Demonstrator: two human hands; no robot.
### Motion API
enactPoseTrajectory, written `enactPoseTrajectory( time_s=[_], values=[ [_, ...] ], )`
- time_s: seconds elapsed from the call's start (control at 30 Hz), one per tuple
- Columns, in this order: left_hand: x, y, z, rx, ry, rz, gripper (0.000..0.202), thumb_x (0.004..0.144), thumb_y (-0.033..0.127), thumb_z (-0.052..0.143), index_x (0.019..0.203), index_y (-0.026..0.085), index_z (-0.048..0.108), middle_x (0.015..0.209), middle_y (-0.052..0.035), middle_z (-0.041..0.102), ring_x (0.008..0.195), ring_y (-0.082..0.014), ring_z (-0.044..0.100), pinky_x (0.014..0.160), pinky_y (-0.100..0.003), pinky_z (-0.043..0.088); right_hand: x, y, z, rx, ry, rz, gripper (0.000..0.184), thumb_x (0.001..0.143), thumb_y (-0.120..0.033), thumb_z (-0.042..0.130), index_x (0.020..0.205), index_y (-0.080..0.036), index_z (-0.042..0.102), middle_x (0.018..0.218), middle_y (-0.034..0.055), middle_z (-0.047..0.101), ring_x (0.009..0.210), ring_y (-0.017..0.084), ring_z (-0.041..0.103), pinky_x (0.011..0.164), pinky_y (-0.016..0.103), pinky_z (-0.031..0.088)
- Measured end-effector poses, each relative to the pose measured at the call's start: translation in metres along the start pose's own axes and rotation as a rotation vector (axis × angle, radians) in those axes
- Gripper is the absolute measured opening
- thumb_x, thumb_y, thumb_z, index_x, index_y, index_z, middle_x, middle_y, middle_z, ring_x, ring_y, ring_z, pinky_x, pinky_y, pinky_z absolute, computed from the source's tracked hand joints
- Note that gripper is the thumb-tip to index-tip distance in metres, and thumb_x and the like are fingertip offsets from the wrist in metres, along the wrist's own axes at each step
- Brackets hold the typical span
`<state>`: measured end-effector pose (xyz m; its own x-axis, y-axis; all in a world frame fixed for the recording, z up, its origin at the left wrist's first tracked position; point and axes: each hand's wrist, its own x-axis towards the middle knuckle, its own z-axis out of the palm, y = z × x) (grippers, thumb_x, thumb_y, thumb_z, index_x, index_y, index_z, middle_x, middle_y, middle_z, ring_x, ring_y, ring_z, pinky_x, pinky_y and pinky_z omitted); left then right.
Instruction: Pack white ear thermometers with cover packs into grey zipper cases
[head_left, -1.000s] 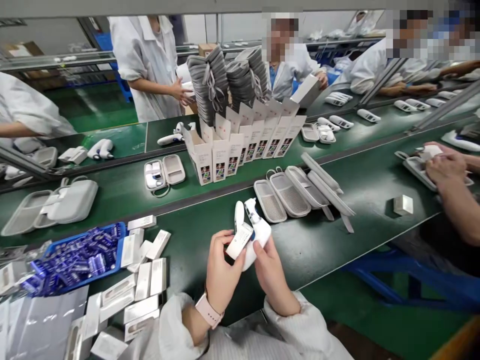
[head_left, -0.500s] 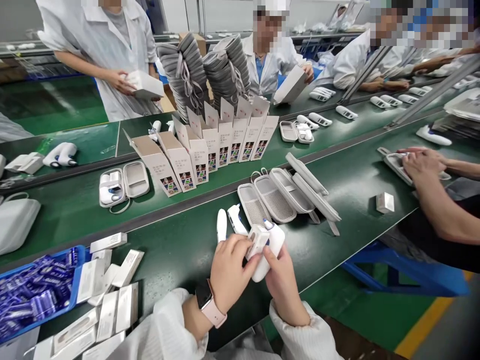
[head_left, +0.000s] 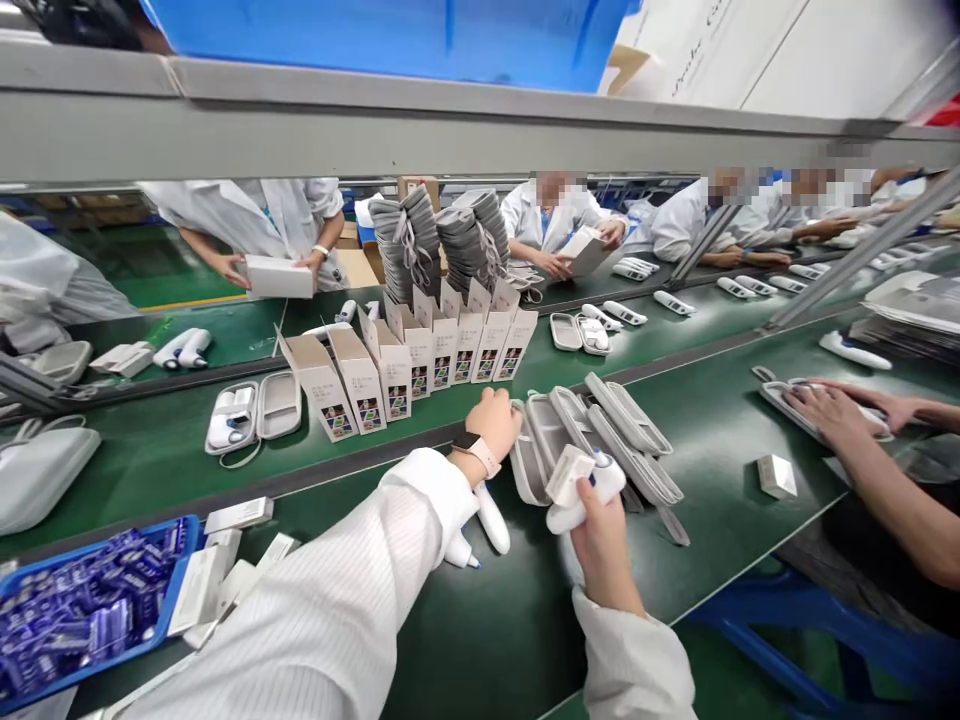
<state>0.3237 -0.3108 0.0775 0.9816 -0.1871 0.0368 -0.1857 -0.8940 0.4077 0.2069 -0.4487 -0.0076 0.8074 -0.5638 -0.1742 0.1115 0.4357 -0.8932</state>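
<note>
My left hand (head_left: 495, 424) reaches forward to the far end of the leftmost open grey zip case (head_left: 528, 465). Its fingers are curled at the case's edge, their tips partly hidden. In my right hand (head_left: 604, 535) are a white handheld thermometer (head_left: 609, 478) with a blue tip and a small white box (head_left: 568, 474), pressed together under the thumb. Beyond them, several more open cases (head_left: 634, 455) lie side by side. Below my left wrist, two white thermometers (head_left: 492, 520) rest on the green bench, one partly covered by my sleeve.
A blue tray (head_left: 180, 580) of wrapped batteries and several small white boxes (head_left: 240, 513) are at left. Open cartons (head_left: 379, 375) stand in a row ahead. A grey shelf beam (head_left: 375, 125) crosses above. A co-worker's hands (head_left: 832, 410) work over a case at right.
My left hand has left the small box and moved forward to the leftmost case. My right hand now carries box and thermometer together, farther right. The shelf beam has come into view.
</note>
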Motion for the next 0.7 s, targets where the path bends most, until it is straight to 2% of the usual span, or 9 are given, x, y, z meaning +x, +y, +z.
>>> enactPoseTrajectory(
  time_s=[0.07,0.17,0.27,0.33,0.4,0.47,0.53,0.6,0.7],
  values=[
    [-0.007,0.013,-0.021,-0.037,0.048,0.027,0.014,0.088,0.023,0.054,0.099,0.017,0.062,0.107,-0.0085,0.064,0.081,-0.0198,0.065,0.066,-0.030,0.044,0.004,-0.014,-0.002,0.081,-0.027,-0.040,0.059,0.067,-0.041,0.083,0.119,-0.028,0.060,0.119,0.0009,0.067,0.106,0.023,0.067,0.097,0.046,0.055],
    [-0.034,0.016,-0.073,-0.078,0.135,0.041,0.006,0.084,0.022,0.056,0.089,0.019,0.058,0.101,-0.0055,0.063,0.077,-0.0185,0.061,0.063,-0.030,0.041,0.006,-0.029,-0.005,0.138,-0.067,-0.086,0.052,0.070,-0.036,0.082,0.117,-0.029,0.061,0.119,-0.0004,0.067,0.108,0.022,0.065,0.097,0.049,0.055],
    [-0.094,-0.019,-0.128,-0.136,0.248,-0.006,0.004,0.080,0.022,0.055,0.080,0.021,0.051,0.090,-0.0018,0.059,0.075,-0.0172,0.057,0.065,-0.029,0.039,-0.006,-0.029,-0.008,0.138,-0.075,-0.008,0.054,0.064,-0.031,0.085,0.113,-0.027,0.063,0.113,-0.0015,0.068,0.102,0.020,0.067,0.095,0.045,0.057],
    [-0.152,-0.060,-0.146,-0.299,0.326,-0.094,0.008,0.073,0.021,0.056,0.076,0.022,0.048,0.077,0.0025,0.055,0.068,-0.0150,0.053,0.062,-0.026,0.037,-0.025,-0.024,-0.011,0.130,-0.072,0.084,0.055,0.060,-0.032,0.085,0.111,-0.026,0.065,0.109,-0.0019,0.070,0.096,0.018,0.067,0.091,0.037,0.058],
    [-0.217,-0.102,-0.140,-0.470,0.236,-0.294,0.009,0.071,0.025,0.053,0.078,0.023,0.047,0.064,0.0069,0.048,0.053,-0.0120,0.044,0.052,-0.023,0.030,-0.049,-0.017,-0.014,0.100,-0.109,0.151,0.054,0.061,-0.036,0.084,0.110,-0.025,0.066,0.107,-0.0008,0.071,0.091,0.017,0.068,0.085,0.032,0.058],
    [-0.278,-0.139,-0.115,-0.594,0.131,-0.479,0.012,0.070,0.030,0.052,0.077,0.024,0.043,0.058,0.0090,0.044,0.045,-0.0102,0.036,0.047,-0.022,0.024,-0.077,-0.012,-0.014,0.048,-0.206,0.207,0.053,0.064,-0.039,0.082,0.112,-0.025,0.065,0.110,0.0023,0.071,0.089,0.019,0.069,0.081,0.033,0.059],
    [-0.324,-0.165,-0.082,-0.596,0.096,-0.594,0.011,0.073,0.031,0.050,0.078,0.025,0.042,0.053,0.0106,0.038,0.043,-0.0106,0.034,0.045,-0.022,0.022,-0.103,-0.005,-0.011,-0.010,-0.293,0.270,0.052,0.064,-0.038,0.082,0.111,-0.027,0.064,0.110,0.0041,0.072,0.089,0.022,0.070,0.079,0.036,0.059],
    [-0.352,-0.182,-0.054,-0.508,0.130,-0.615,0.008,0.077,0.029,0.049,0.079,0.024,0.042,0.055,0.0099,0.041,0.045,-0.0118,0.040,0.048,-0.023,0.028,-0.126,0.005,-0.004,-0.065,-0.335,0.313,0.051,0.062,-0.036,0.084,0.108,-0.028,0.063,0.106,0.0037,0.072,0.091,0.025,0.070,0.080,0.038,0.058],
    [-0.363,-0.192,-0.031,-0.167,0.186,-0.522,0.004,0.082,0.022,0.048,0.080,0.023,0.045,0.071,0.0032,0.053,0.061,-0.0155,0.055,0.059,-0.026,0.040,-0.155,0.030,0.011,-0.139,-0.399,0.323,0.052,0.061,-0.038,0.082,0.108,-0.027,0.061,0.104,0.0034,0.071,0.094,0.027,0.069,0.082,0.041,0.056]
  ],
)
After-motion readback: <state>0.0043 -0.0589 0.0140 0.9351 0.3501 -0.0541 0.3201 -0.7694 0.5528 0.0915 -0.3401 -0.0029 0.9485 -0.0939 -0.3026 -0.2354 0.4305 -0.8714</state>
